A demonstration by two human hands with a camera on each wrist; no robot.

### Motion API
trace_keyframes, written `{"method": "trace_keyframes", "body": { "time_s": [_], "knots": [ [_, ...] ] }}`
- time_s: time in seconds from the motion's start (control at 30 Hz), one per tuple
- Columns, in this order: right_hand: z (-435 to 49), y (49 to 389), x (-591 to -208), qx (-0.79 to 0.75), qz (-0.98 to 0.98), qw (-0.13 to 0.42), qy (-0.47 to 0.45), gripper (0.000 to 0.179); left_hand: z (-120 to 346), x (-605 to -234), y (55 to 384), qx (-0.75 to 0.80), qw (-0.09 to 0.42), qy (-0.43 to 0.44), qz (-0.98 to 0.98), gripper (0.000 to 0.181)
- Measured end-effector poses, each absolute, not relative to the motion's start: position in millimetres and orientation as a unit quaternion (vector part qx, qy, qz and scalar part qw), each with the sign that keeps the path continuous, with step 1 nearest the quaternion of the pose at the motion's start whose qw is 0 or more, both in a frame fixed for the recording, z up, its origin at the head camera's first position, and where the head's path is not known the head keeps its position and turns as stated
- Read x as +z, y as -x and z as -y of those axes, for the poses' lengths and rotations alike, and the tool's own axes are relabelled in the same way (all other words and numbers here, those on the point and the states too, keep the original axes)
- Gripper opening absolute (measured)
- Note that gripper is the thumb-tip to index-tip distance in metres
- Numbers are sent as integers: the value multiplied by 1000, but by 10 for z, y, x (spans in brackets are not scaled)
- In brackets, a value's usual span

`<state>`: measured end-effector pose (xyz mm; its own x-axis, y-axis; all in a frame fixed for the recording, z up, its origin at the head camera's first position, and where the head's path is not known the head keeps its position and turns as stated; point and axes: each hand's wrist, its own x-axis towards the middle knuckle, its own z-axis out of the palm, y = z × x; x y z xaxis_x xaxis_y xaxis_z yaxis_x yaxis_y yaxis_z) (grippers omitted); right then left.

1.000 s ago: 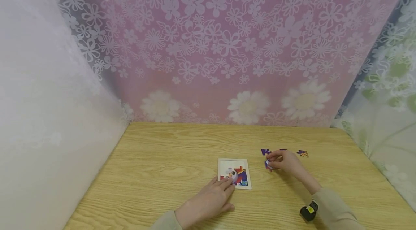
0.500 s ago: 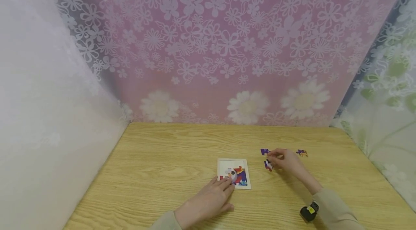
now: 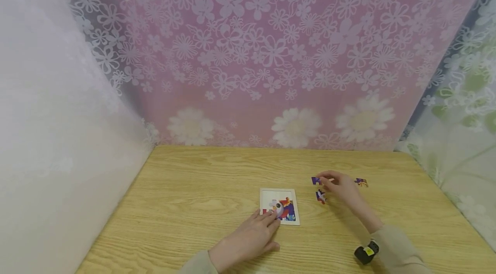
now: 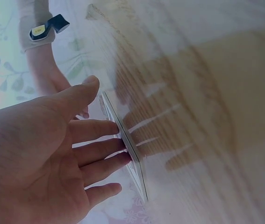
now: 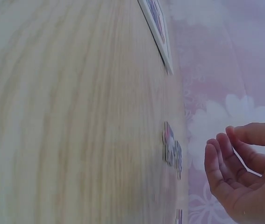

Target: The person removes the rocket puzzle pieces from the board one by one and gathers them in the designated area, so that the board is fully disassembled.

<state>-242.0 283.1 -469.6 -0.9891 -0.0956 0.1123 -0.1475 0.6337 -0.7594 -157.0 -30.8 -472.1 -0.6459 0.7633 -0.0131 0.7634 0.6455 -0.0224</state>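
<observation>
My left hand lies with straight fingers on the lower left corner of a white-rimmed jigsaw tray. Assembled pieces, with a round eye in the picture, fill part of it. In the left wrist view the fingertips touch the edge of the tray. My right hand hovers above loose pieces, its fingers loosely bent. The right wrist view shows a gap of air between the hand and a jigsaw piece. A purple piece lies by its fingertips, a purple-and-white piece just below.
A purple-and-orange piece lies to the right of my right hand. The wooden table ends at a pink flowered curtain. A black wrist camera sits at my right cuff.
My right hand has let go of the purple-and-white piece and risen slightly away from it, leaving it on the table. My left hand has stayed on the tray.
</observation>
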Motion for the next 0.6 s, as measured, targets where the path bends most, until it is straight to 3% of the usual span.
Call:
{"method": "trace_keyframes", "body": {
  "time_s": [0.6],
  "knots": [
    [-2345, 2434, -4731, 401, 904, 15, -148, 25, 297, -4731, 1573, -19, -5, -416, -909, 63]
  ]
}}
